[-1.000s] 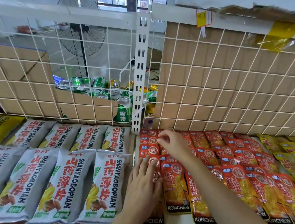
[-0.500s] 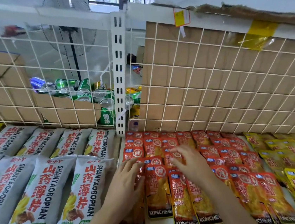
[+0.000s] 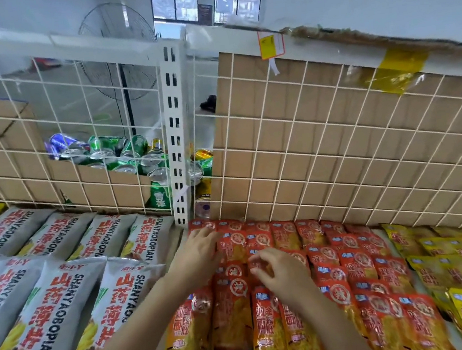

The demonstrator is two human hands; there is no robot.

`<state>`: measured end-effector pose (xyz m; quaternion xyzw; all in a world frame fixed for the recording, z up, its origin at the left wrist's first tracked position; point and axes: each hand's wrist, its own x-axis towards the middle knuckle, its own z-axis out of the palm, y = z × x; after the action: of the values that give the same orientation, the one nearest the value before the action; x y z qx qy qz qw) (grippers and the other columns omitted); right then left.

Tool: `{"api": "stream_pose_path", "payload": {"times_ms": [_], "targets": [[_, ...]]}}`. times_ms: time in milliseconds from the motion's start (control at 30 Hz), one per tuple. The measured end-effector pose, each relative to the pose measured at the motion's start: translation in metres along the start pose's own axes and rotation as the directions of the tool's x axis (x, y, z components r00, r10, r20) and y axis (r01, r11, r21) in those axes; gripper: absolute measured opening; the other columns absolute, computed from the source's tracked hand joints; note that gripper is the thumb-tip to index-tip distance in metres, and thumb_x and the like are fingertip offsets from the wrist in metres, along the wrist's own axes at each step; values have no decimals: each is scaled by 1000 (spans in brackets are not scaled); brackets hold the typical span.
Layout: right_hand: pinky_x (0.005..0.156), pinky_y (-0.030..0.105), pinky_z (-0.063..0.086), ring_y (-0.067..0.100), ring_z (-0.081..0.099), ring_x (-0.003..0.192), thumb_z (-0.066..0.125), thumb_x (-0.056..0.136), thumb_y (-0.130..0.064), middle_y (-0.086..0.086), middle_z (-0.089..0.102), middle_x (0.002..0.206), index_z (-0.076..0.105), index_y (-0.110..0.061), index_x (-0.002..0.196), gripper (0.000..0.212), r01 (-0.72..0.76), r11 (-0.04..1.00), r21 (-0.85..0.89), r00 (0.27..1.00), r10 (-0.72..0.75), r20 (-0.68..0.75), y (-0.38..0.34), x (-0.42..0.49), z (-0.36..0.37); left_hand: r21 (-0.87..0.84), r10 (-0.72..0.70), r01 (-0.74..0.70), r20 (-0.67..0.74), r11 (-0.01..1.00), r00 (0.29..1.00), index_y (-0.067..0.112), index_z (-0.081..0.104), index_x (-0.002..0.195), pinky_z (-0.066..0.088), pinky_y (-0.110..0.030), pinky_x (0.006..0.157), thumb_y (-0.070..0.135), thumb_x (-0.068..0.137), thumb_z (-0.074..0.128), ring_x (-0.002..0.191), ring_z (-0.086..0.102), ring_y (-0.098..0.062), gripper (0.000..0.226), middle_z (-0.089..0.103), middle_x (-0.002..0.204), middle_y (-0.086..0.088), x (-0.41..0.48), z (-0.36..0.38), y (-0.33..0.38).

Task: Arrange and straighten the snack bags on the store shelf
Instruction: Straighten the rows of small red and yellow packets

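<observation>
The left hand [image 3: 200, 248] lies flat, fingers straight, on the rear red snack bags [image 3: 363, 263]. The right hand [image 3: 284, 275] rests bent-fingered just beside it, grip unclear. Grey bags [image 3: 51, 304] lie left, yellow bags [image 3: 447, 265] right. Behind stand a wire grid [image 3: 336, 145] and cans [image 3: 124, 155].

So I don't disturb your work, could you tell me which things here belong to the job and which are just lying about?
Job: red snack bags, grey snack bags, yellow snack bags, left hand, right hand.
Lying about: drink cans, fan, cardboard.
</observation>
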<state>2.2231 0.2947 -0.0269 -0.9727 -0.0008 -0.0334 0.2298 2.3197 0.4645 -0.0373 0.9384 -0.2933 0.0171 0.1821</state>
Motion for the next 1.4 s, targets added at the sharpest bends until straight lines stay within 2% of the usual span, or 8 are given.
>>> {"api": "stream_pose_path", "payload": {"times_ms": [300, 400, 667, 767, 867, 933, 1100, 1400], "targets": [[84, 20, 41, 11, 50, 105, 55, 89, -38, -6, 51, 114, 56, -22, 119, 34, -8, 998, -62, 999, 11, 51, -11, 23, 12, 20, -48, 45, 207, 999, 977, 19, 54, 125, 43, -33, 98, 32, 89, 58, 116, 50, -19, 39, 54, 127, -2, 53, -8, -8], [89, 27, 46, 12, 52, 105, 59, 87, -38, -5, 52, 115, 55, -23, 116, 33, -39, 998, -50, 998, 42, 52, -14, 28, 15, -29, -59, 67, 218, 997, 974, 17, 57, 120, 44, -30, 94, 32, 86, 62, 110, 52, -18, 37, 56, 122, -2, 59, -5, -11], [83, 29, 45, 16, 55, 101, 63, 84, -38, -3, 53, 113, 55, -19, 110, 33, -127, 982, -141, 989, 135, 54, -19, 38, 18, -156, -51, 90, 237, 984, 970, 15, 60, 110, 40, -18, 77, 24, 87, 62, 93, 52, -10, 25, 60, 113, -1, 66, -3, -15], [83, 28, 44, 15, 54, 101, 61, 86, -31, -2, 53, 114, 57, -19, 107, 24, -126, 983, -134, 989, 134, 57, -17, 40, 20, -166, -52, 93, 238, 982, 970, 16, 60, 112, 42, -20, 79, 24, 87, 61, 99, 55, -14, 26, 59, 114, -1, 67, -1, -17], [78, 24, 44, 11, 54, 93, 60, 87, -27, -5, 56, 106, 57, -24, 89, 4, -156, 987, -31, 987, 156, 27, -15, 41, 20, -168, -46, 88, 236, 982, 971, 18, 59, 113, 41, -20, 79, 25, 88, 60, 99, 54, -13, 25, 58, 117, -2, 68, 1, -18], [74, 21, 43, 7, 53, 85, 61, 87, -29, -9, 56, 94, 51, -29, 77, 14, -186, 982, 39, 982, 185, 27, -14, 42, 18, -176, -36, 78, 228, 981, 973, 18, 59, 112, 39, -19, 76, 25, 89, 59, 93, 51, -10, 24, 58, 117, -1, 69, 1, -19], [64, 17, 42, 1, 51, 72, 62, 86, -31, -13, 55, 78, 55, -26, 81, 11, -223, 967, 120, 974, 227, -18, -8, 48, 18, -201, -20, 64, 213, 977, 977, 17, 61, 113, 40, -19, 77, 23, 88, 60, 100, 55, -13, 25, 60, 117, -1, 69, 2, -21], [57, 10, 35, 1, 51, 75, 61, 87, -31, -12, 56, 84, 58, -24, 85, 8, -237, 962, 139, 964, 250, -90, -9, 55, 21, -251, 38, 2, 155, 968, 987, 19, 62, 116, 42, -21, 87, 18, 88, 60, 109, 55, -12, 28, 61, 120, 2, 64, 2, -20]]}}
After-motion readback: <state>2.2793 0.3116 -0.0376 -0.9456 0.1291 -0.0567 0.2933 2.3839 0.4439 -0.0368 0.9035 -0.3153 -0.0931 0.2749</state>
